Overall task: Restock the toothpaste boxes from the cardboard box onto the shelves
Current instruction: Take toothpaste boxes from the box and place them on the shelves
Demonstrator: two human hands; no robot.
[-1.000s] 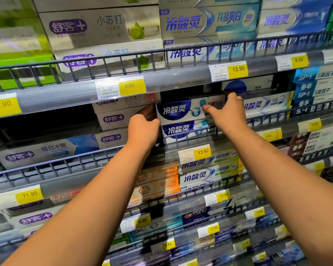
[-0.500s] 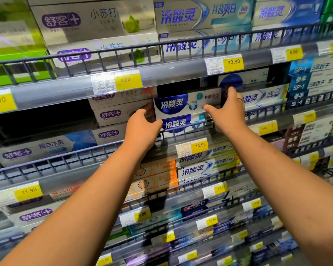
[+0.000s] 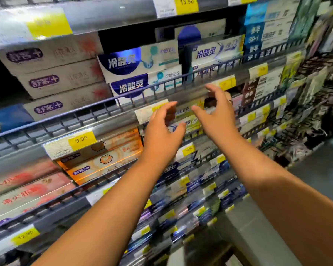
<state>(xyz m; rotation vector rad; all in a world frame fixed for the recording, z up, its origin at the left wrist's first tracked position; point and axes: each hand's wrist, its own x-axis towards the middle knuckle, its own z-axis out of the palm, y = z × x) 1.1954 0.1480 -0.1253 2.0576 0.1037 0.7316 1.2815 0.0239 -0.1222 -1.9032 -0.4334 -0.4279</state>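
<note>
Now, from the head camera, both bare hands hang in mid-air with nothing in them: the left hand [image 3: 161, 131] has its fingers loosely curved and spread, and the right hand [image 3: 218, 114], a ring on one finger, is just beside it, likewise loose and empty. Up above them the two white-and-dark-blue toothpaste boxes [image 3: 140, 63] lie stacked flat behind the grey wire shelf rail [image 3: 104, 101], touching the stack of white boxes with purple logos [image 3: 52, 79] on their left. Lower down sit orange cardboard boxes [image 3: 106, 158], partly behind a yellow price tag reading 9.90 [image 3: 81, 139].
</note>
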